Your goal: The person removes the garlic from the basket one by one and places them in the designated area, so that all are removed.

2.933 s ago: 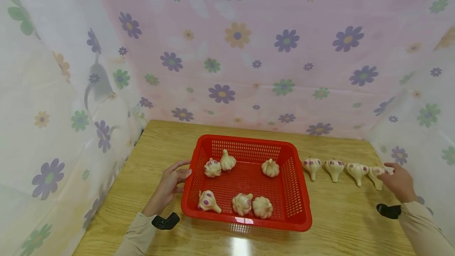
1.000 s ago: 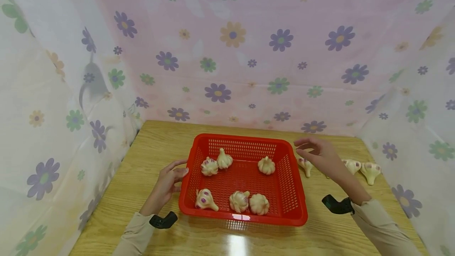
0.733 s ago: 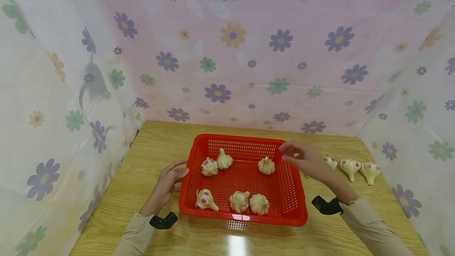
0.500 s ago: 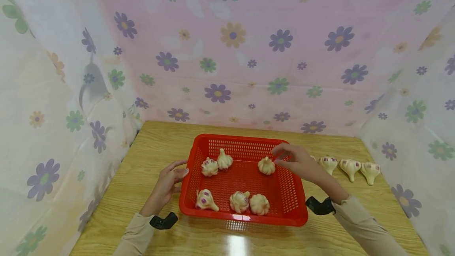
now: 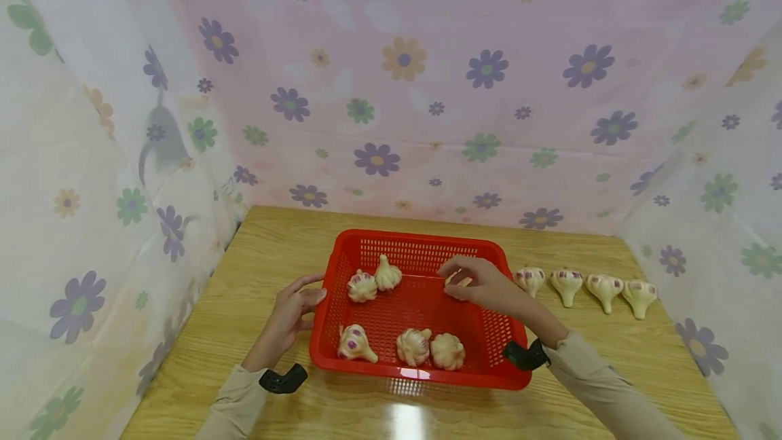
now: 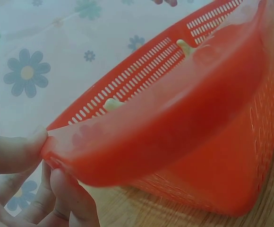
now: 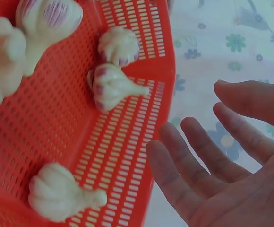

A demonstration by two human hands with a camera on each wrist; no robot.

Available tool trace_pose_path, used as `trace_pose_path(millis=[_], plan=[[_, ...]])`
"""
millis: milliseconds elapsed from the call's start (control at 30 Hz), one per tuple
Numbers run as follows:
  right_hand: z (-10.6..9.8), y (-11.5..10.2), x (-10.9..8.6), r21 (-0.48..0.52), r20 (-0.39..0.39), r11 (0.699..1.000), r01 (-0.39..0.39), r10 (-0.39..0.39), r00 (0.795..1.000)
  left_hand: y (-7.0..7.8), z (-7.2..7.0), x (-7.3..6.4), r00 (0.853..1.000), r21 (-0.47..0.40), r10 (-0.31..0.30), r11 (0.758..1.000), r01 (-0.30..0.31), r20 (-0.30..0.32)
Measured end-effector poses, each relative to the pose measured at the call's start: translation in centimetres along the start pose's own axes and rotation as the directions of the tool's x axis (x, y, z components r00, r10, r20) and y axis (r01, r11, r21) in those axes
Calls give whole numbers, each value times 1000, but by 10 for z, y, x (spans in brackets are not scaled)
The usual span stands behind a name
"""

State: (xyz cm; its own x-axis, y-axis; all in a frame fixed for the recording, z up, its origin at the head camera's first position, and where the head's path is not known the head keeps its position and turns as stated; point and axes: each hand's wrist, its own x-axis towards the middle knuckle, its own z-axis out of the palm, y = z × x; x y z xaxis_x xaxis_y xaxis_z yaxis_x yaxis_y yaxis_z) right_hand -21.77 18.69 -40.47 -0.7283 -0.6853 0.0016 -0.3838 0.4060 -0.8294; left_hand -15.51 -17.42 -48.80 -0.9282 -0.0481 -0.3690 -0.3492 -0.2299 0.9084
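My left hand (image 5: 288,314) pinches the left rim of a red plastic basket (image 5: 420,375), thumb above and fingers below, as the left wrist view shows. Over the basket's back right part hovers my right hand (image 5: 489,288), its fingers loosely bent. It partly hides a garlic bulb (image 5: 455,285) beneath it. In the right wrist view nothing lies between its spread fingers (image 7: 172,182), and a pale garlic bulb (image 7: 56,193) lies in the basket beside them. Two bulbs sit at the basket's back left, a purple-marked bulb (image 5: 356,343) at front left, and two more along the front.
Right of the basket, several purple-marked garlic bulbs (image 5: 567,284) stand in a row on the wooden table (image 5: 611,365), stems toward me. A flowered cloth (image 5: 427,121) hangs behind the table and on both sides.
My right hand has left the far end of the garlic row, empty, and moved left across the basket's right rim to above the back right bulb. My left hand stays on the rim.
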Motion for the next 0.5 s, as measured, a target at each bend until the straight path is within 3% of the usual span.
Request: trace_pose_path(millis=[500], plan=[[31,-15,24,25,98,1000,10,-12,995,0,-1,1,1000,-2,-3,1000,3,-14]])
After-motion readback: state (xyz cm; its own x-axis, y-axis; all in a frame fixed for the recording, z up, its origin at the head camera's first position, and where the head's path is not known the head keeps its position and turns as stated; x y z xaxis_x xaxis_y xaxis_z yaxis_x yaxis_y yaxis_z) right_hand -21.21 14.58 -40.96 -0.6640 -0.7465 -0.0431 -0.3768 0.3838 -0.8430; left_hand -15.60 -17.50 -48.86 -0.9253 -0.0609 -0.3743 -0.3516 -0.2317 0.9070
